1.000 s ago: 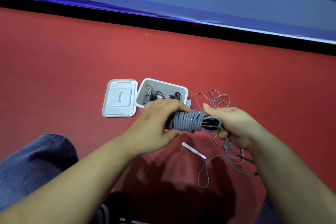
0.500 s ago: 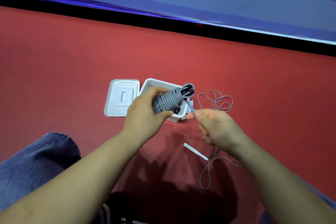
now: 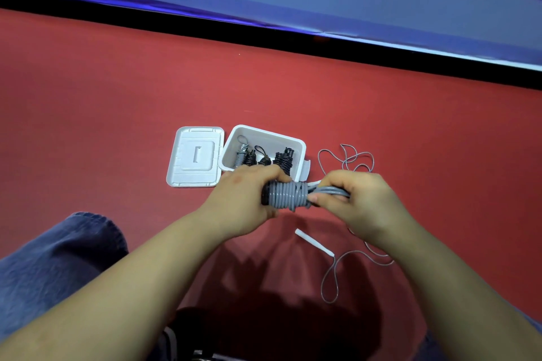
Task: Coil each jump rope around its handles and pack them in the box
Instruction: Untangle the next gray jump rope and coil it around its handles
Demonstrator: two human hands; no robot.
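Gripping coil (image 3: 289, 195) in left hand (image 3: 245, 199), pinching rope (image 3: 334, 191) in right hand (image 3: 356, 199), just before box (image 3: 299, 147); risks wraps slipping off if tension drops while loose tail (image 3: 331, 281) remains.

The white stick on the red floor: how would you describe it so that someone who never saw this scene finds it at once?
Start from the open white box on the red floor, then come toward the person, past the two hands. The white stick lies flat just below the right hand, set diagonally. Unlike the thin grey cord looping beside it, it is straight, short and white.
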